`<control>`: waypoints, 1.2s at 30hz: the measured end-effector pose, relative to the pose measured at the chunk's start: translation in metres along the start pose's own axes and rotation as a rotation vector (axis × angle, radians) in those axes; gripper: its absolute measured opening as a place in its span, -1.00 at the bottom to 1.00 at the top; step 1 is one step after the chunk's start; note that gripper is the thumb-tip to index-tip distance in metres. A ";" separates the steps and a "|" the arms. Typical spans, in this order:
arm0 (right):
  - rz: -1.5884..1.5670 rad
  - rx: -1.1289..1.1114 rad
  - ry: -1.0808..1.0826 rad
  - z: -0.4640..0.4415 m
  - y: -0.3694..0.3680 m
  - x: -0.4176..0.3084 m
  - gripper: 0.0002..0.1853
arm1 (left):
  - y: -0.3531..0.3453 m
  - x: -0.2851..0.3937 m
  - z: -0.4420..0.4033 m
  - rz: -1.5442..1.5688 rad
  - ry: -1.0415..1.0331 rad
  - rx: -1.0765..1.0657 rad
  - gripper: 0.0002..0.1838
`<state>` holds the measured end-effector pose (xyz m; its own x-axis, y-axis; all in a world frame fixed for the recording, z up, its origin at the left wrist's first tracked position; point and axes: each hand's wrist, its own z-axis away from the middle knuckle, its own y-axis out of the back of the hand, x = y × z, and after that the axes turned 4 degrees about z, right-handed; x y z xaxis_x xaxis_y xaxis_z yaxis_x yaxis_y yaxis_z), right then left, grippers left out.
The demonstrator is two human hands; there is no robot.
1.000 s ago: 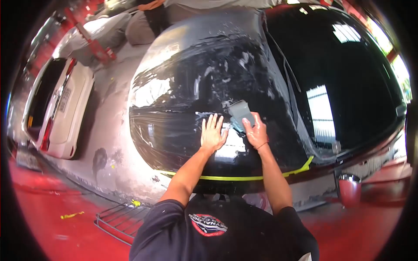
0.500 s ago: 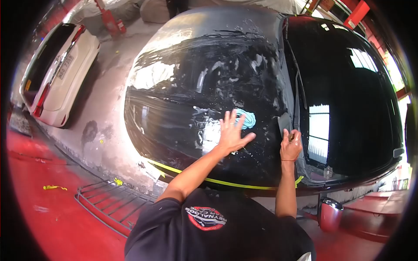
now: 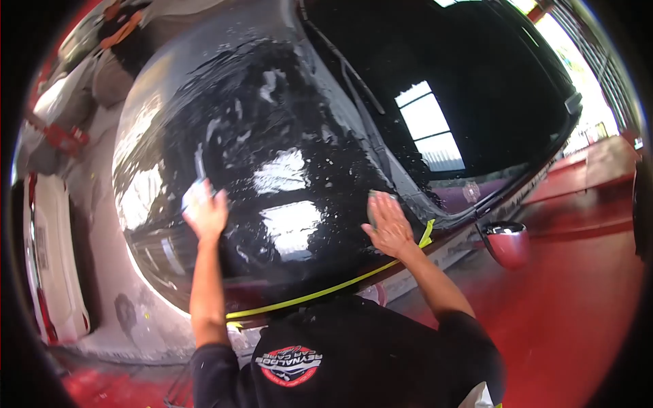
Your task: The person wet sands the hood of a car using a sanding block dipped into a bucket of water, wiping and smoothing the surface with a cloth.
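Observation:
The black car hood (image 3: 340, 238) is wet and streaked, with a yellow-green tape strip (image 3: 320, 292) along its near edge. On the left part of the hood, my left hand (image 3: 205, 214) has a light blue cloth (image 3: 192, 196) at its fingers, partly hidden and blurred by motion. My right hand (image 3: 391, 228) lies flat on the hood near the windshield base, fingers stretched and thumb apart. A thin grey-green edge (image 3: 372, 205) shows beside its fingers; the rest is hidden under the hand.
Across the upper right are the dark windshield (image 3: 490, 88) and a wiper (image 3: 347, 64). A red side mirror (image 3: 507, 246) juts out at the right. A white car (image 3: 58, 265) stands at the left. Another person (image 3: 126, 41) is partly visible at the top left.
The view has shifted. My left hand has moved left across the hood with the blue cloth, which lay by its fingers before. My right hand has gone from gripping a grey pad to lying flat.

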<state>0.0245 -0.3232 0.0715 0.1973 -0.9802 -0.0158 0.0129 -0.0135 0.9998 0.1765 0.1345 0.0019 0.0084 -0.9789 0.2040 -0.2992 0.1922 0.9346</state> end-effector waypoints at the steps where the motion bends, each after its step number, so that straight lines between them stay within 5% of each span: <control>1: 0.043 -0.009 -0.042 0.017 -0.011 0.017 -0.17 | 0.006 -0.028 0.013 -0.040 0.000 0.026 -0.34; 3: 0.026 -0.027 -0.114 0.015 -0.008 0.015 -0.18 | -0.017 -0.098 0.050 -0.064 0.050 -0.002 -0.32; 6: -0.033 0.041 -0.145 -0.067 -0.014 0.001 -0.22 | 0.000 -0.076 0.050 -0.106 0.199 -0.065 -0.32; 10: 0.057 0.140 -0.016 -0.196 -0.029 -0.008 -0.26 | -0.012 -0.097 0.052 -0.142 0.117 0.010 -0.33; 12: 0.029 0.088 0.092 -0.152 -0.010 0.009 -0.27 | 0.011 -0.115 0.063 0.015 0.000 -0.097 -0.34; 14: -0.008 -0.008 0.091 -0.071 -0.002 0.032 -0.27 | -0.006 -0.153 0.090 0.001 -0.041 0.037 -0.33; 16: 0.034 -0.091 0.081 -0.008 -0.002 0.053 -0.25 | -0.005 -0.136 0.096 -0.130 0.140 -0.020 -0.31; 19: 0.014 -0.127 0.232 -0.050 0.014 0.031 -0.25 | -0.006 -0.135 0.096 -0.075 0.178 -0.021 -0.31; 23: -0.091 -0.200 0.772 -0.161 -0.007 -0.116 -0.32 | -0.002 -0.128 0.095 -0.107 0.217 -0.041 -0.30; 24: -0.107 -0.043 0.885 -0.186 -0.027 -0.162 -0.34 | 0.000 -0.128 0.094 -0.092 0.191 -0.007 -0.30; 27: -0.153 -0.107 0.903 -0.238 -0.066 -0.284 -0.33 | 0.004 -0.141 0.089 -0.063 0.170 -0.012 -0.32; 30: -0.351 0.092 0.872 -0.205 -0.054 -0.213 -0.30 | 0.007 -0.174 0.112 0.062 0.084 0.000 -0.33; 31: -0.226 -0.193 0.736 -0.183 -0.022 -0.170 -0.26 | 0.011 -0.189 0.122 0.040 0.124 0.015 -0.34; 32: -0.202 -0.251 0.659 -0.160 0.008 -0.124 -0.23 | 0.016 -0.202 0.139 0.010 0.174 0.016 -0.34; 36: 0.090 -0.239 0.521 -0.067 0.005 0.036 -0.18 | 0.007 -0.204 0.152 -0.014 0.295 0.171 -0.41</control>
<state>0.0968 -0.3450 0.0749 0.6634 -0.7483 0.0054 0.1831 0.1693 0.9684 0.0280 0.3248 -0.0773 0.2822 -0.9143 0.2904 -0.4522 0.1402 0.8808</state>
